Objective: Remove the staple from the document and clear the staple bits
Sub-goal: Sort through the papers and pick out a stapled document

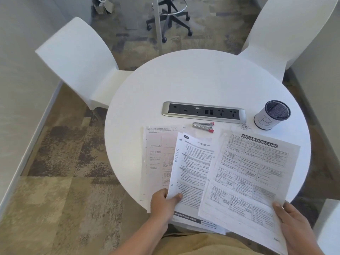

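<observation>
My left hand grips the lower left edge of a printed document, thumb on top. My right hand holds the lower right corner of a sheet headed "National Income & GDP", which overlaps the other document. A third, paler sheet lies flat on the round white table to the left. A silver staple remover with red tips lies beyond the papers. A small heap of staple bits rests on the table near a cup.
A mesh cup wrapped in white paper stands at the right. A grey socket strip is set into the table's middle. White chairs stand at the far left and far right; a wheeled stool base is behind.
</observation>
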Tool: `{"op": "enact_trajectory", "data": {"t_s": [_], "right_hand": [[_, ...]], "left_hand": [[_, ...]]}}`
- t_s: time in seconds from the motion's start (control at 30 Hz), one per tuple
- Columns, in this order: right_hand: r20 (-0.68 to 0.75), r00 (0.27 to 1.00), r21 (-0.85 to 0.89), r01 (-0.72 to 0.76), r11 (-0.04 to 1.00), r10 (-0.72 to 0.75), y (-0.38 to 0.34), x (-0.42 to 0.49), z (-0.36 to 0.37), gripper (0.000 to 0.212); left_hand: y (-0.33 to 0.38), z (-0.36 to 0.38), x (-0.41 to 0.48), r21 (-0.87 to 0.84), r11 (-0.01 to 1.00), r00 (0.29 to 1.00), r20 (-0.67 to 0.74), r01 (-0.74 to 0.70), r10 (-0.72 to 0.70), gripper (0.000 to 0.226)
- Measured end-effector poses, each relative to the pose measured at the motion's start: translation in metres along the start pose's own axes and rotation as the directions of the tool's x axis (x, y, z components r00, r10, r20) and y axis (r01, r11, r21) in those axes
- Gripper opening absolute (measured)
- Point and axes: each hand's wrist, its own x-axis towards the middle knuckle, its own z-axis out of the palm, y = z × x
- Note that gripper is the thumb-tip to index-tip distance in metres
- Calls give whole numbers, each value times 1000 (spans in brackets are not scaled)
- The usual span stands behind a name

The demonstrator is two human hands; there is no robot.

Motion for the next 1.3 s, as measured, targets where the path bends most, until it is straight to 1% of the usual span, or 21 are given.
{"op": "enact_trajectory", "data": {"t_s": [0.13, 0.27, 0.37, 0.43, 0.53, 0.6, 0.7, 0.8, 0.87, 0.97, 1.07, 1.17, 1.23, 1.3], "right_hand": [[36, 999, -24, 0, 1000, 1, -4, -2, 4, 21], [81, 996, -14, 23, 1000, -22, -12, -6, 18, 18], [126, 992, 34, 26, 999, -30, -15, -6, 33, 23], [201, 979, 26, -26, 999, 20, -17, -9, 43, 26], [280, 954, -28, -101, 995, 104, -16, -13, 53, 24], [272, 956, -65, -93, 994, 107, -14, -14, 55, 24], [248, 965, -93, -68, 993, 89, -12, -13, 56, 25], [279, 957, -90, -49, 995, 72, -14, -16, 55, 23], [289, 956, -103, -13, 995, 43, -15, -16, 53, 24], [239, 971, -197, 77, 977, -29, -16, -11, 49, 26], [154, 982, -232, 140, 963, -105, -19, -5, 40, 16], [71, 986, -253, 165, 953, -152, -24, -4, 30, 9], [33, 988, -247, 154, 957, -150, -25, -2, 22, 14], [7, 992, -231, 122, 965, -124, -24, 0, 14, 21]], "left_hand": [[7, -6, -7, 21, 988, 980, 136, -151, 147, 13], [21, -11, -22, -85, 969, 936, 251, -233, 247, 17], [34, -11, -35, -171, 948, 885, 345, -268, 312, 17], [39, -10, -39, -187, 946, 862, 394, -266, 320, 20], [40, -9, -41, -158, 952, 867, 394, -263, 305, 19], [38, -11, -39, -128, 960, 875, 395, -250, 280, 23], [41, -16, -36, -91, 973, 867, 443, -211, 229, 27], [53, -22, -31, -170, 979, 857, 482, -113, 183, 25], [64, -23, -29, -183, 975, 866, 458, -127, 199, 25], [76, -18, -26, -138, 964, 887, 380, -228, 264, 23], [81, -17, -22, -158, 946, 900, 298, -282, 317, 24], [79, -19, -19, -168, 940, 907, 258, -297, 333, 24], [75, -19, -15, -156, 946, 925, 215, -285, 314, 23], [68, -19, -7, -102, 961, 952, 147, -257, 270, 21]]}}
